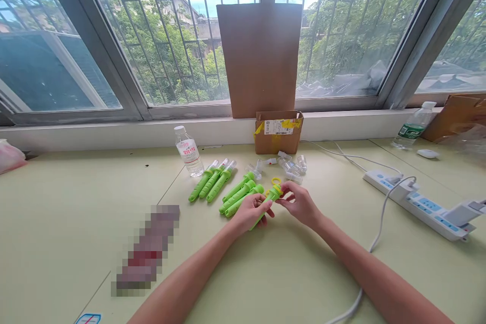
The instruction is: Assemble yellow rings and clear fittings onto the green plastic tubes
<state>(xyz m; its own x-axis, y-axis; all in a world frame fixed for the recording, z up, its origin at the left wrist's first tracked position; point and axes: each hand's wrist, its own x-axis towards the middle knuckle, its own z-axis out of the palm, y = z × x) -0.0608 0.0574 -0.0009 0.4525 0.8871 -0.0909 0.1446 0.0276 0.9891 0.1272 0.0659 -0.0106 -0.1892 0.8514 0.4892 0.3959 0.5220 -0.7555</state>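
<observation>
My left hand [253, 211] is wrapped round a green plastic tube [270, 196], which tilts up to the right. At its top end, the fingers of my right hand [299, 203] pinch something yellow, mostly hidden by the fingertips. A yellow ring [276, 180] shows just above that end. Beside my left hand lie several green tubes without clear caps [236, 193]. Further left are three green tubes with clear caps [215, 181]. Clear plastic pieces [290, 166] lie behind my right hand.
A water bottle [189, 153] stands behind the capped tubes, and a small cardboard box [279, 134] by the windowsill. On the right are a power strip [419, 205] with white cables, another bottle [412, 126] and a white mouse [428, 154]. A blurred object [148, 250] lies left.
</observation>
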